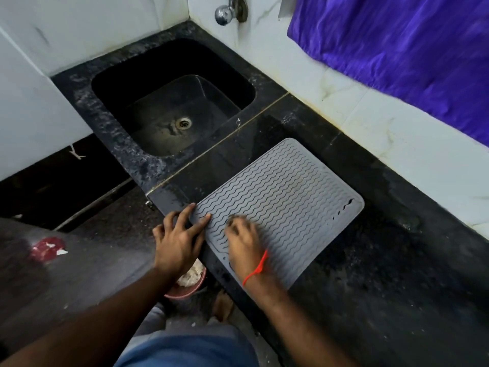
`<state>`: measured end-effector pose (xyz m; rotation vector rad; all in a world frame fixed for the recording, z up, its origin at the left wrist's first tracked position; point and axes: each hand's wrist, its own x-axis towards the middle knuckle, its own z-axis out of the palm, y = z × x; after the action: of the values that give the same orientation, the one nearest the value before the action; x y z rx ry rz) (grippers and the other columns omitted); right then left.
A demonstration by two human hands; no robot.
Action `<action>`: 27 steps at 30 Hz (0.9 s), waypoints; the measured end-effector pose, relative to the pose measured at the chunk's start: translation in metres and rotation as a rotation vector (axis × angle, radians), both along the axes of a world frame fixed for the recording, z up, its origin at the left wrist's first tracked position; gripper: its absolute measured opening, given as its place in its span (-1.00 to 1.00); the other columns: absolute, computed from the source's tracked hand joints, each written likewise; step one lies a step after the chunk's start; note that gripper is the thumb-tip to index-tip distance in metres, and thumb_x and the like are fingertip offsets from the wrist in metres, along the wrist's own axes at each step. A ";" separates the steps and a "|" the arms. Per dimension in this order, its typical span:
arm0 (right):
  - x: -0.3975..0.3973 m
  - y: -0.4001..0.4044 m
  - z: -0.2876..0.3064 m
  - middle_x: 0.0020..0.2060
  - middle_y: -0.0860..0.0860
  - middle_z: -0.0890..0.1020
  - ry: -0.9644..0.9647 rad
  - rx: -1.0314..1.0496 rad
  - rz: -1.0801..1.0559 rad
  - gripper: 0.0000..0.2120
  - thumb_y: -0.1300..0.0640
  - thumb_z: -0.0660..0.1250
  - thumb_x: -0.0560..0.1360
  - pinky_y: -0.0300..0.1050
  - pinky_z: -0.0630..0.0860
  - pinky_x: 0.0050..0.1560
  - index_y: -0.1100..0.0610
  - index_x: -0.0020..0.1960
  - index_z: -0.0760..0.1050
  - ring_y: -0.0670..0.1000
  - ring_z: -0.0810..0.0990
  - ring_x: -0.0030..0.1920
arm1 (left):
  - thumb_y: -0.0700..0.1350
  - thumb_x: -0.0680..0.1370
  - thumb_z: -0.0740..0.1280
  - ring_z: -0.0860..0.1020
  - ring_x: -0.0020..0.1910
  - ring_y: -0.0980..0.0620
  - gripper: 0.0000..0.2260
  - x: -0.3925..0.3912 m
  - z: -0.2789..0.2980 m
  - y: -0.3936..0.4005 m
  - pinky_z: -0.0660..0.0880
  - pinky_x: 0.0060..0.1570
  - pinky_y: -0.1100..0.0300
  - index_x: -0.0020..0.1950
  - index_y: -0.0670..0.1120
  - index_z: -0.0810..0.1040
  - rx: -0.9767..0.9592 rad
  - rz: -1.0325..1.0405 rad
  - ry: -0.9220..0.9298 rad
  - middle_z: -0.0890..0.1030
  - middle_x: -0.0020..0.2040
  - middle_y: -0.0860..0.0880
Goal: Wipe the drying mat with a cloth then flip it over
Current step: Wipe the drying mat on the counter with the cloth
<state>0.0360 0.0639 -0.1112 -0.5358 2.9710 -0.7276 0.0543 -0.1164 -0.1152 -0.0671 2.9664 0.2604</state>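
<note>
A grey drying mat (285,197) with a wavy ribbed pattern lies flat on the black counter (383,260), ribbed side up. My left hand (178,239) presses its spread fingers on the mat's near left corner at the counter edge. My right hand (244,243), with a red thread at the wrist, rests on the mat's near part, fingers curled over a small dark cloth (232,219) that barely shows past the fingertips. The right hand is blurred.
A black sink (172,102) with a drain is set in the counter to the mat's left, a tap (230,9) above it. A purple cloth (410,49) hangs on the tiled wall. Below the counter edge stands a pink bowl (189,282).
</note>
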 end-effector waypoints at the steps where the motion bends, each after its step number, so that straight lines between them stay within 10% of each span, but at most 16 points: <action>1: 0.019 -0.010 0.000 0.12 0.10 0.49 -0.020 -0.018 0.076 -0.76 0.24 0.18 0.46 0.04 0.47 0.07 0.11 0.07 0.52 0.16 0.43 0.05 | 0.22 0.58 0.07 0.22 0.41 -0.20 -0.55 0.001 -0.001 0.000 0.30 0.16 -0.23 0.47 0.33 0.34 -0.006 0.004 0.005 0.21 0.58 0.02; 7: -0.014 0.041 0.028 0.02 -0.02 0.59 -0.295 -0.296 0.153 -0.71 0.32 0.31 0.44 -0.45 0.37 0.06 0.04 0.06 0.60 -0.09 0.50 0.01 | 0.21 0.59 0.09 0.21 0.41 -0.19 -0.57 0.001 -0.002 0.000 0.29 0.18 -0.24 0.48 0.33 0.33 0.000 -0.005 0.028 0.19 0.58 0.04; 15: -0.164 0.194 0.028 0.18 0.14 0.51 -0.002 0.009 -0.461 -0.62 0.35 0.28 0.46 -0.10 0.37 0.29 0.12 0.25 0.50 0.16 0.49 0.20 | 0.21 0.60 0.09 0.20 0.42 -0.20 -0.56 0.003 -0.002 0.001 0.28 0.19 -0.25 0.49 0.33 0.31 0.023 0.012 0.042 0.17 0.59 0.04; 27: -0.001 0.046 0.009 0.06 0.08 0.52 -0.032 0.082 -0.088 -0.74 0.33 0.31 0.41 0.05 0.50 0.06 0.13 0.06 0.54 0.17 0.45 0.04 | 0.17 0.63 0.18 0.15 0.44 -0.19 -0.57 0.003 -0.001 0.003 0.25 0.23 -0.26 0.51 0.30 0.29 0.049 0.017 0.026 0.16 0.60 0.01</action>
<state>0.0352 0.1100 -0.1023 -0.3874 2.9948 -0.6108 0.0576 -0.1132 -0.1165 -0.0831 2.9841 0.3388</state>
